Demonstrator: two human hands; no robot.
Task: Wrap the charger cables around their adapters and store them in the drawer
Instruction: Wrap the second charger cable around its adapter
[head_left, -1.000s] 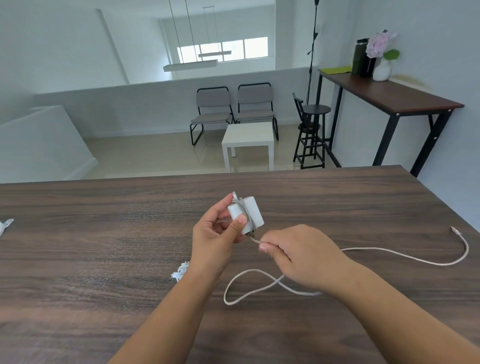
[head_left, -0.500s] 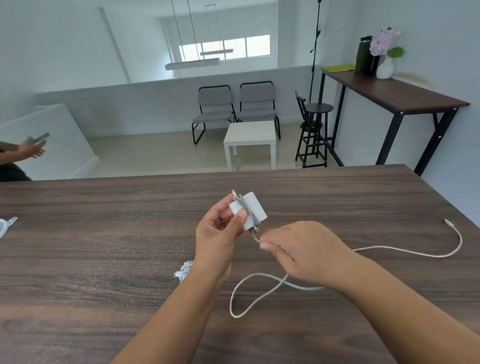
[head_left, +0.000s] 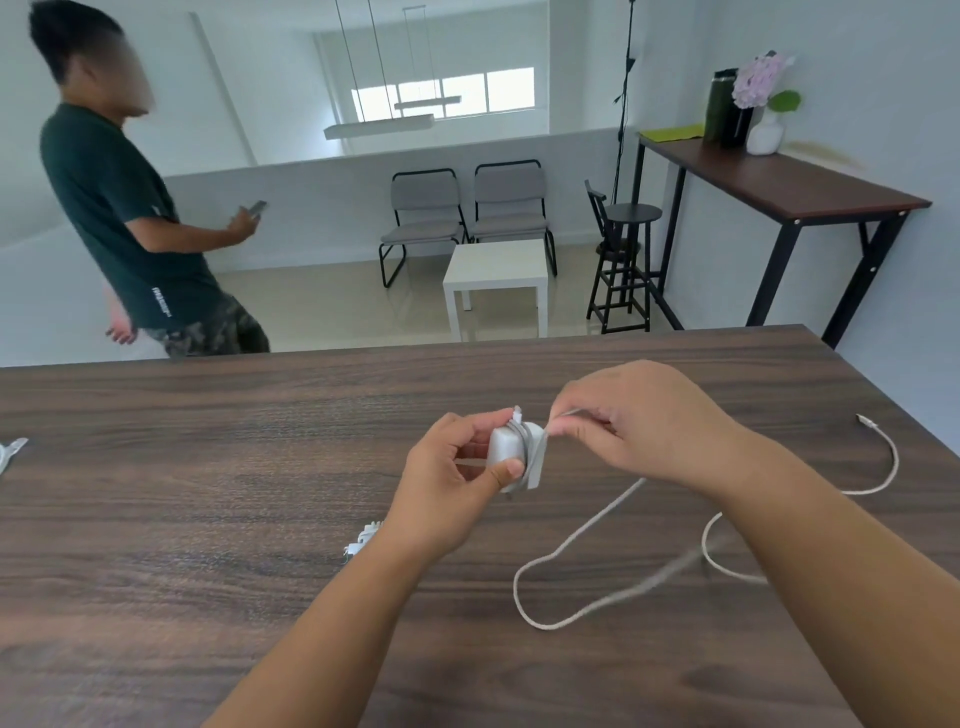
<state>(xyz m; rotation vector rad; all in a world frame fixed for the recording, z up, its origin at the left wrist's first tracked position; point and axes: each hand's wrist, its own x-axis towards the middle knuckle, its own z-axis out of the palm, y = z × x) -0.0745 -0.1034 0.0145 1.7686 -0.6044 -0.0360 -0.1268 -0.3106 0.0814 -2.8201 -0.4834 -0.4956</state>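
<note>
Dark wood-grain table (head_left: 208, 519) is filling the lower view, with a person in a dark shirt (head_left: 119, 208) standing beyond its far edge. Above the table's middle, the left hand (head_left: 447, 499) is gripping the white adapter (head_left: 514, 454) between thumb and fingers, a few turns of cable (head_left: 571, 551) already lying around it. The right hand (head_left: 639, 421), just right of the adapter, is pinching the cable and carrying it over the adapter's top. Most of the cable is lying loose on the table to the right, so wrapping looks barely under way. Another white charger (head_left: 363, 538) is peeking out left of the left wrist; no drawer is showing.
</note>
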